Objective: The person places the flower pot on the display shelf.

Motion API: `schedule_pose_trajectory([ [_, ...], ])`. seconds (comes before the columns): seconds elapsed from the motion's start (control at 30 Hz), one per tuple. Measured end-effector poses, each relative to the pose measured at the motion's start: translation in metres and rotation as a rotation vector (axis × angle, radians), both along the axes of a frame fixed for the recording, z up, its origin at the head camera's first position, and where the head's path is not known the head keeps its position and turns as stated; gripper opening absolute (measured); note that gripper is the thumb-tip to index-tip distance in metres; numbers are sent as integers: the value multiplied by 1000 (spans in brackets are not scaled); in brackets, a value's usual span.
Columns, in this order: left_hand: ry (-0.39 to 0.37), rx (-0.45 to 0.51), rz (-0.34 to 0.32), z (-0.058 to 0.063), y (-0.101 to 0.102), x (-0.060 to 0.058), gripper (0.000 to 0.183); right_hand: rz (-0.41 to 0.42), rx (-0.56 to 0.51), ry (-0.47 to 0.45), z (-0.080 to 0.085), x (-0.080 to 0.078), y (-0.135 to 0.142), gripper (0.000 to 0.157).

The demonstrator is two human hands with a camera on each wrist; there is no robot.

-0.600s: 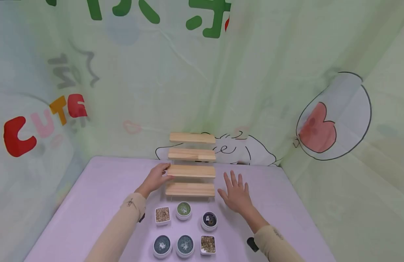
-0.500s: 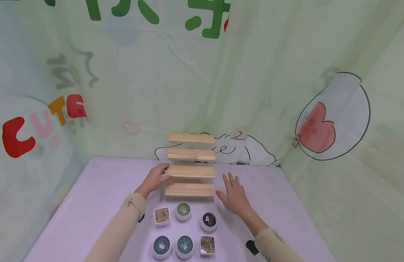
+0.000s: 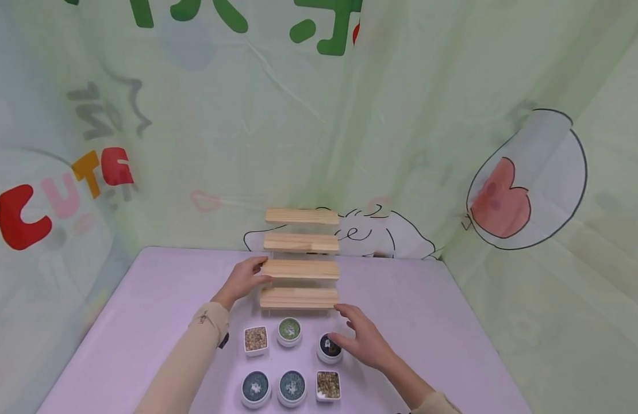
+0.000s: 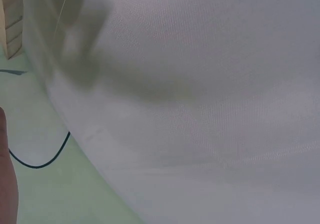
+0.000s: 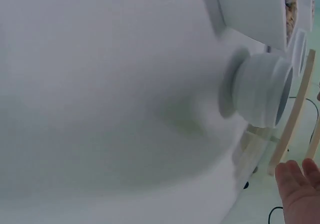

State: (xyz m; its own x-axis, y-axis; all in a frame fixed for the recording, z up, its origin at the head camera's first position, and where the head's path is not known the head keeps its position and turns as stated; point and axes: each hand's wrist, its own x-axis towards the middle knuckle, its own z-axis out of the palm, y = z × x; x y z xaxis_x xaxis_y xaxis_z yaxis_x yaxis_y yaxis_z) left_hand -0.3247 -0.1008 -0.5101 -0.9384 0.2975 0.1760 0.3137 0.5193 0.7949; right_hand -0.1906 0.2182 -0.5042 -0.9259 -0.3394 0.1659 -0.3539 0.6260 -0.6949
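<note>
A tiered stand with several pale wooden boards (image 3: 300,268) rises at the middle of the table. My left hand (image 3: 242,279) holds the left end of its second board from the bottom, thumb in front and fingertips behind. Only a strip of that hand (image 4: 7,184) enters the left wrist view. My right hand (image 3: 365,340) hovers with parted, loosely bent fingers. Its thumb overlaps a round white pot with a dark top (image 3: 329,359), and the forefinger is near the lowest board's right end. In the right wrist view, the right fingers (image 5: 295,176) appear apart from a round white pot (image 5: 257,88).
In front of the stand are a green-topped round pot (image 3: 289,330), a square pot of pebbles (image 3: 256,340), two blue-grey-topped pots (image 3: 256,387) and another square pebble pot (image 3: 328,385). A printed curtain (image 3: 236,115) hangs behind the lilac table (image 3: 179,287).
My right hand has come down and toward me, from beside the stand to over the dark-topped pot, its fingers bending. My left hand keeps its place on the stand.
</note>
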Motion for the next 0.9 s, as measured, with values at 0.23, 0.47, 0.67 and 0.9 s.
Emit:
schedule_pose_trajectory([
  [0.23, -3, 8, -30, -3, -1, -2, 66, 143, -12, -45, -17, 8, 8, 63],
  [0.47, 8, 21, -33, -4, -2, -2, 64, 209, -5, -12, -34, 11, 10, 57],
  [0.67, -9, 20, -28, -4, -1, -2, 64, 206, -112, -33, -46, 11, 12, 54],
  [0.9, -26, 41, -22, 1, -1, 0, 64, 200, -167, 41, -61, 9, 11, 53],
])
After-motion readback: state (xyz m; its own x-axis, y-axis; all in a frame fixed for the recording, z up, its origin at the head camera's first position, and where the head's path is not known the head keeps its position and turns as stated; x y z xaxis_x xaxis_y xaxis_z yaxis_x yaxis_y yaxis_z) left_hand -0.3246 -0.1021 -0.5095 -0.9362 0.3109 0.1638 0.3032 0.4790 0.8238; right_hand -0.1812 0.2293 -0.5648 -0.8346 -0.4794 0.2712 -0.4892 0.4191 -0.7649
